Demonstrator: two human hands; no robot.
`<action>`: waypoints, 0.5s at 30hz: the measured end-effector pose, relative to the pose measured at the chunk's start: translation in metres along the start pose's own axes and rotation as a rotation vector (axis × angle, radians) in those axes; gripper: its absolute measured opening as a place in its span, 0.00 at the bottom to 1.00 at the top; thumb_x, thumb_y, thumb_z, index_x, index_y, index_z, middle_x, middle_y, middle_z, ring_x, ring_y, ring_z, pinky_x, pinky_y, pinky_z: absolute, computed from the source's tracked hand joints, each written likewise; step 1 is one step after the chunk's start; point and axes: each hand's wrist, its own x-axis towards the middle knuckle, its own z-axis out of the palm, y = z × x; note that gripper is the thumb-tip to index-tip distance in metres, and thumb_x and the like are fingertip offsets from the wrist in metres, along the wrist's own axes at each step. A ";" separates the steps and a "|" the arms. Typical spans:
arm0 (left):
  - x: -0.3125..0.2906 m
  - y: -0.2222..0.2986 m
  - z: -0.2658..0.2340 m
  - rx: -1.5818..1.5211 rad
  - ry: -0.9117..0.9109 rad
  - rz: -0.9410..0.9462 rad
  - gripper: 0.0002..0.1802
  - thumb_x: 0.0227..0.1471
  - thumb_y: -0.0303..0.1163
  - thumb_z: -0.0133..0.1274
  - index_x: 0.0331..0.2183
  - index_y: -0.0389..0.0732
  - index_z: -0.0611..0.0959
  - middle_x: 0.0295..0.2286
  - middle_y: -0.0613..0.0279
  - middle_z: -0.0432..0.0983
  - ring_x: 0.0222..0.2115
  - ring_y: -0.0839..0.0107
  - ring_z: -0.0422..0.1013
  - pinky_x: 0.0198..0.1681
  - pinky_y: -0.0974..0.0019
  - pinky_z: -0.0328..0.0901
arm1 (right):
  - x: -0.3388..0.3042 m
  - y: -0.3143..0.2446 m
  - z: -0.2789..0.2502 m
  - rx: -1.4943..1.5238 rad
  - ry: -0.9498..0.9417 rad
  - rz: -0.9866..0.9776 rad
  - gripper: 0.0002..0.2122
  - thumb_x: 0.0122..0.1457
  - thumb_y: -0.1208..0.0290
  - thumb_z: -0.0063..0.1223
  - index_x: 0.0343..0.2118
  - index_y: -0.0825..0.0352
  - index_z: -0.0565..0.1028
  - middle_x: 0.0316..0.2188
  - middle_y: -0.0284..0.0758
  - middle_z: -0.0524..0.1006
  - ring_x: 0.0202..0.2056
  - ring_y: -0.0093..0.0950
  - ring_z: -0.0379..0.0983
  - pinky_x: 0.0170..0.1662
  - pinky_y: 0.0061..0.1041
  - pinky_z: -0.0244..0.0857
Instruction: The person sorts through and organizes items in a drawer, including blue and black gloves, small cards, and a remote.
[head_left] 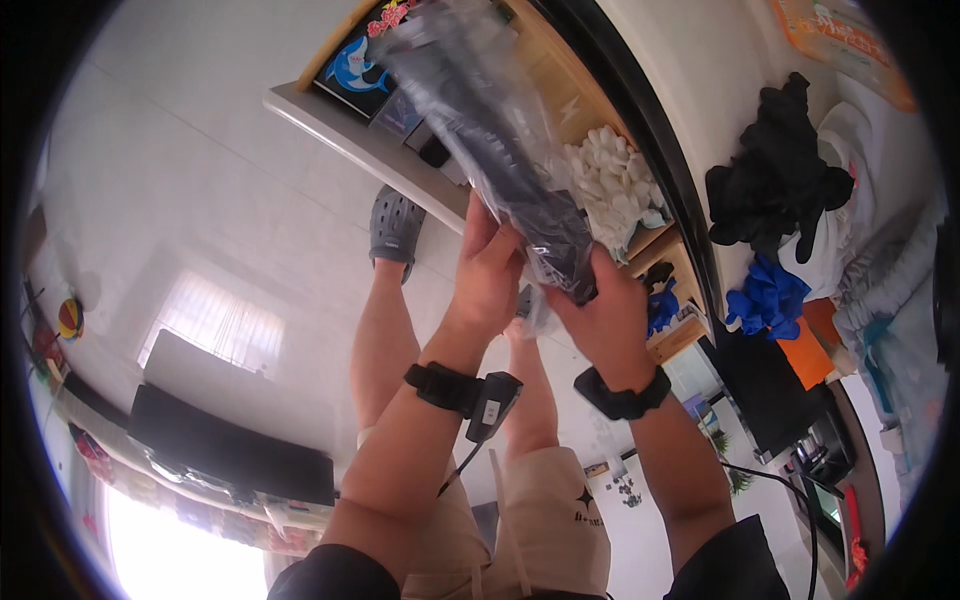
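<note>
Both hands grip a clear plastic bag (490,140) with a long black thing packed inside; its exact kind is hard to make out through the creased film. The bag slants up and to the left, above an open drawer. My left hand (490,275) pinches its lower left edge. At the lower right end, my right hand (608,310) is closed on it, thumb on top. Under the bag, the drawer (345,140) holds a dark item with a blue shark picture (355,66) and a bunch of white, petal-like pieces (615,180).
Right of the drawer, a crumpled black cloth item (780,175) and a blue crumpled one (768,297) lie on a pale surface, near an orange sheet (806,355). Black bands circle my wrists, with a cable trailing from the left one. A grey clog (396,225) is on my foot below.
</note>
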 end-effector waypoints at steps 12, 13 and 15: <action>-0.003 -0.003 -0.010 0.211 0.063 0.041 0.28 0.51 0.16 0.53 0.53 0.35 0.65 0.44 0.57 0.73 0.43 0.70 0.71 0.48 0.67 0.66 | -0.023 0.018 0.035 0.711 -0.204 0.275 0.20 0.64 0.65 0.49 0.54 0.71 0.65 0.44 0.36 0.74 0.44 0.22 0.69 0.48 0.23 0.64; -0.003 -0.002 -0.011 0.203 0.059 0.025 0.26 0.50 0.15 0.53 0.51 0.35 0.66 0.43 0.57 0.74 0.42 0.70 0.72 0.47 0.67 0.67 | -0.021 0.020 0.037 0.704 -0.197 0.245 0.20 0.65 0.64 0.48 0.54 0.71 0.65 0.44 0.36 0.74 0.44 0.22 0.69 0.49 0.23 0.63; -0.003 -0.004 -0.013 0.178 0.068 0.024 0.26 0.49 0.14 0.54 0.49 0.35 0.67 0.41 0.58 0.74 0.41 0.69 0.73 0.45 0.66 0.68 | -0.018 0.026 0.040 0.689 -0.180 0.194 0.20 0.65 0.63 0.47 0.54 0.71 0.65 0.44 0.39 0.74 0.44 0.27 0.70 0.49 0.25 0.63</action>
